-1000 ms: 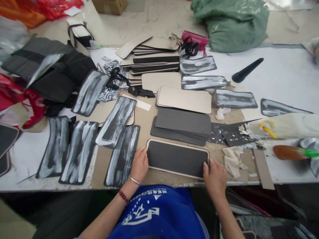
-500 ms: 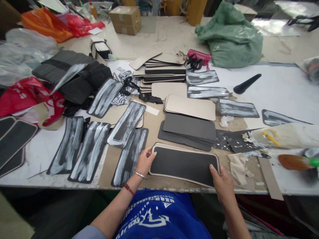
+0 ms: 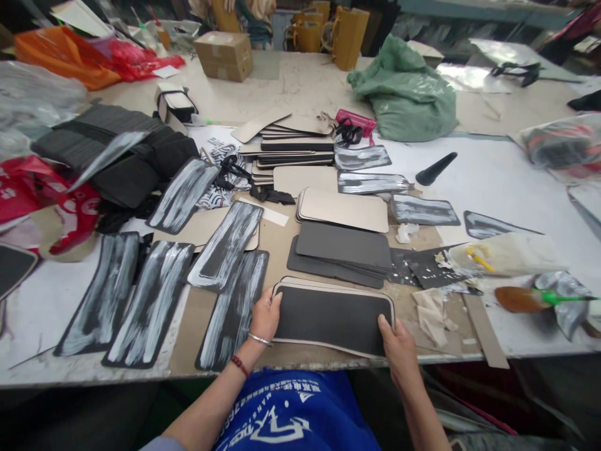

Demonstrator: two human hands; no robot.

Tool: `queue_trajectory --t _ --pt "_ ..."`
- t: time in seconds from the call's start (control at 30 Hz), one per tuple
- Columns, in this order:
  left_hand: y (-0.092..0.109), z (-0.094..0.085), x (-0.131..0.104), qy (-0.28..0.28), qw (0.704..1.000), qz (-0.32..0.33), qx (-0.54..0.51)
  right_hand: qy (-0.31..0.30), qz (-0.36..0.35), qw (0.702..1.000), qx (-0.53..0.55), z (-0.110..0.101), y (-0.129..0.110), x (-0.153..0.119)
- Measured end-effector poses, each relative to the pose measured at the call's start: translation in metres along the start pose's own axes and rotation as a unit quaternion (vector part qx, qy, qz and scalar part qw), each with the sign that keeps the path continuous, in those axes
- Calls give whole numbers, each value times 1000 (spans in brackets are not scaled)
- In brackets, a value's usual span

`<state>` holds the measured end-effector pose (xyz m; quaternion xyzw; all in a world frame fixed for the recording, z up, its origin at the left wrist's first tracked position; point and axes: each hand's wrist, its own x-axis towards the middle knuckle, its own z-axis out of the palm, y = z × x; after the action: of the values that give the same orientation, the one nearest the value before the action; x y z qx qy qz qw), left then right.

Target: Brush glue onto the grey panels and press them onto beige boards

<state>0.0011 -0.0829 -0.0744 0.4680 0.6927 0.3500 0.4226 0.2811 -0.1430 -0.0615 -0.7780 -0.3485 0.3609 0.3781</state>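
A black panel with a beige border (image 3: 333, 318) lies at the table's front edge, on top of similar beige-edged pieces. My left hand (image 3: 265, 315) is closed on its left end, the thumb on top. At the right end, my right hand (image 3: 399, 344) grips the edge with its thumb on the black face; its other fingers are mostly hidden. Just behind are dark grey panels (image 3: 345, 245) in a pile, then a stack of beige boards (image 3: 345, 208). Black panels smeared with white, one of them (image 3: 235, 310) beside my left hand, lie to the left.
More white-smeared panels (image 3: 425, 209) lie at the right. A brown bottle with a green nozzle (image 3: 516, 299) and crumpled cloth (image 3: 432, 316) are right of my hands. A green sack (image 3: 410, 97), a cardboard box (image 3: 223, 55) and a bundle of black pieces (image 3: 113, 147) stand farther back.
The camera's view has shifted, so most things on the table appear farther left and a little lower. Both hands keep hold of the panel's ends.
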Motion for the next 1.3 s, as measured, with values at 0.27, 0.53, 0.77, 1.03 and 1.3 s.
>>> queue_trajectory --t 0.27,0.53,0.77,1.03,1.3 --pt "-2 5 -2 25 999 8 37 31 -36 997 -62 -1 1 0" --pt "21 -13 -9 71 979 153 111 -30 -76 996 -17 -20 -42 -8" --pt "102 -19 3 -227 945 233 36 -178 -193 963 -52 -30 -136 -10" --pt "123 -27 6 -239 957 109 -121 -174 -114 956 209 -14 -176 7" --pt "115 -17 1 -132 963 38 -232 -235 16 909 343 69 -140 -32"
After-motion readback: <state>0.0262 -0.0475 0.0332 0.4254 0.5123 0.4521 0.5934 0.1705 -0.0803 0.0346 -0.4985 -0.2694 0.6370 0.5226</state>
